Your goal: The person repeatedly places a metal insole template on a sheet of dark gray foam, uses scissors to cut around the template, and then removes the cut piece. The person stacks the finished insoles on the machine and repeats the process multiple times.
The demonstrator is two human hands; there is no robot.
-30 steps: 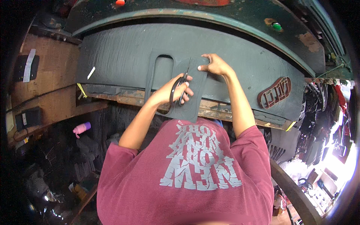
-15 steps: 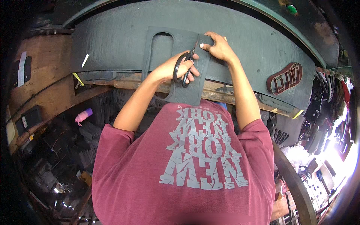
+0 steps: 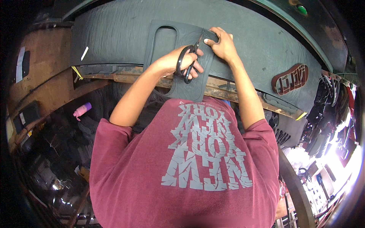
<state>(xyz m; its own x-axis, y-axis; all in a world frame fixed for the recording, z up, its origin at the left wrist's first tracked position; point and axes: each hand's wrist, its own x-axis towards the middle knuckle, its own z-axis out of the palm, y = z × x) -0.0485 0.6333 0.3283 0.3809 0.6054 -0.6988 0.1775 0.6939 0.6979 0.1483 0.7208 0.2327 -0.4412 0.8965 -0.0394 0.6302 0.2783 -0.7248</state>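
My left hand (image 3: pixel 182 60) is closed round black-handled scissors (image 3: pixel 180 57), whose blades point up and right over a dark grey rubber sheet (image 3: pixel 192 87) with a long rounded cut-out and curved outlines. My right hand (image 3: pixel 222 43) grips the sheet’s upper right corner, thumb on top, beside the blade tips. The sheet lies on a dark green-grey work surface (image 3: pixel 106 34), its lower part overhanging the front edge against my maroon shirt. Whether the blades are cutting I cannot tell.
A red-brown metal sole-shaped form (image 3: pixel 291 78) lies on the surface at right. A dark machine beam (image 3: pixel 323 38) spans above. At left are a wooden side panel (image 3: pixel 45 57) and, lower, a pink bottle (image 3: pixel 81 109). Dark stacked material fills the space below; hanging items crowd the right.
The whole view has shifted upward in the picture. My hands, the scissors and the sheet have shifted slightly rightward, with both hands keeping their holds.
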